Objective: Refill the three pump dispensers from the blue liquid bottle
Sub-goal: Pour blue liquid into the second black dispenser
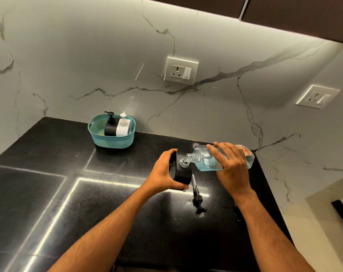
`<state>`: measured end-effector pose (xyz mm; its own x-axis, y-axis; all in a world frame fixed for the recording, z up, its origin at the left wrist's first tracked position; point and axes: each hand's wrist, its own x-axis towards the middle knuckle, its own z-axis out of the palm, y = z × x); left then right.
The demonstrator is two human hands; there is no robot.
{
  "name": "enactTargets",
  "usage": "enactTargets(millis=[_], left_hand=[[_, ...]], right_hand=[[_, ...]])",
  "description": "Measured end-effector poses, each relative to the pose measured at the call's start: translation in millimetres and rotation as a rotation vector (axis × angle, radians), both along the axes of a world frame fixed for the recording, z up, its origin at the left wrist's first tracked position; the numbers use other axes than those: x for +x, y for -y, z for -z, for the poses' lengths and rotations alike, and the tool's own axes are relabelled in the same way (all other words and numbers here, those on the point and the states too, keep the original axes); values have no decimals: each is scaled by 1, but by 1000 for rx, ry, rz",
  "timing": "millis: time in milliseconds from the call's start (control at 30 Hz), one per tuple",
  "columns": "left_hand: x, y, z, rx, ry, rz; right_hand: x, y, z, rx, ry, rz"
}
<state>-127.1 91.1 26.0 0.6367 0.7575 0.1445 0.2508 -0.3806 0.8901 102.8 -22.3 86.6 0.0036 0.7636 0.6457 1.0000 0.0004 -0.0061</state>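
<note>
White marble-veined wall panels with two sockets back a polished black stone bench, where the pour into the first dispenser is under way. Farthest back sits a teal woven plastic basket holding a black pump dispenser and a white pump dispenser, both capped and apparently waiting their turn. The right hand has its fingers wrapped over the clear plastic bottle of blue liquid, tipped almost flat, roughly half full, neck at the opening. The left hand clamps the short round black dispenser, tilted toward the bottle. To pour well, keep the two mouths aligned and raise the bottle slowly, since the dark body hides its fill level. Its removed black pump head with tube lies on the bench just beside.
</note>
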Motion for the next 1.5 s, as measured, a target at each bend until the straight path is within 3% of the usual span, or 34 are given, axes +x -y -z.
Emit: enactTargets(millis=[833, 1167, 1500], left_hand=[[4, -5, -2, -10, 6, 3], [6, -6, -7, -17, 55, -6], [10, -9, -8, -45, 66, 12]], right_hand=[[7, -6, 9, -58, -44, 20], [2, -7, 15, -149, -186, -13], [-4, -8, 14, -151, -534, -31]])
